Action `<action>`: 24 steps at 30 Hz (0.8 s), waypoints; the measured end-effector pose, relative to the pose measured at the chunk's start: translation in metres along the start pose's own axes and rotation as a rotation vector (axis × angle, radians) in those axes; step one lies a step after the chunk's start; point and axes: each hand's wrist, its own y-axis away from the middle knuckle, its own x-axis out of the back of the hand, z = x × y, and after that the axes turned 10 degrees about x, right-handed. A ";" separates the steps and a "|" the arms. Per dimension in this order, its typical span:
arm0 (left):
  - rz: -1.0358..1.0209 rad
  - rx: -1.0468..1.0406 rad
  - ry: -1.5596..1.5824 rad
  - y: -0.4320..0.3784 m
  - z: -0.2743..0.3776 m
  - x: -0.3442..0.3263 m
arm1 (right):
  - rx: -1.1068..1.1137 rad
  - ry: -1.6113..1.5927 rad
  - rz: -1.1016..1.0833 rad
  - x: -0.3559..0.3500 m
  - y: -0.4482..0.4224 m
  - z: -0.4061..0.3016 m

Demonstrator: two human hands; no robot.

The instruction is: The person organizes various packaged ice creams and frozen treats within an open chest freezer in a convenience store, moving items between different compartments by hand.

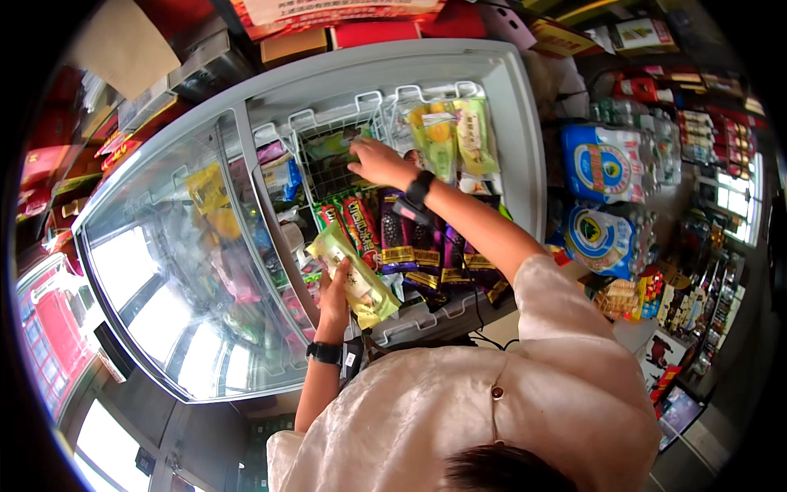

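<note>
My left hand (pixel 334 300) grips a pale yellow-green ice pop packet (pixel 356 277), thumb across its front. The packet is tilted above the near side of an open chest freezer (pixel 530 141). Over a white wire basket (pixel 329 178) inside the freezer, my right hand (pixel 378 161) reaches down, fingers bent. Beneath its fingertips lies a green packet (pixel 332 144); whether they hold it is hidden. Red and green wrapped ice pops (pixel 359 224) and purple wrapped ones (pixel 424 246) lie nearer me. More yellow-green packets (pixel 473 138) rest in the right basket.
A sliding glass lid (pixel 166 295) covers the freezer's left part, its metal frame (pixel 270 209) close to my left hand. Shrink-wrapped bottle packs (pixel 599 163) stand to the right. Cardboard boxes (pixel 295 46) sit behind the freezer. A black cable (pixel 476 295) hangs by my right arm.
</note>
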 end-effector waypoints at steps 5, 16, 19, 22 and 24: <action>0.038 -0.026 -0.063 -0.003 0.004 -0.013 | 0.154 0.314 -0.005 -0.072 -0.048 0.063; 0.030 0.022 0.015 -0.009 0.008 -0.011 | 0.111 0.602 -0.257 -0.166 -0.065 0.134; 0.053 0.015 0.044 -0.016 0.009 -0.012 | -0.030 0.655 -0.234 -0.175 -0.071 0.140; 0.077 0.036 0.050 -0.020 0.008 -0.013 | -0.160 0.423 -0.283 -0.175 -0.073 0.136; 0.074 0.046 0.053 -0.020 0.008 -0.016 | -0.251 0.237 -0.355 -0.159 -0.083 0.132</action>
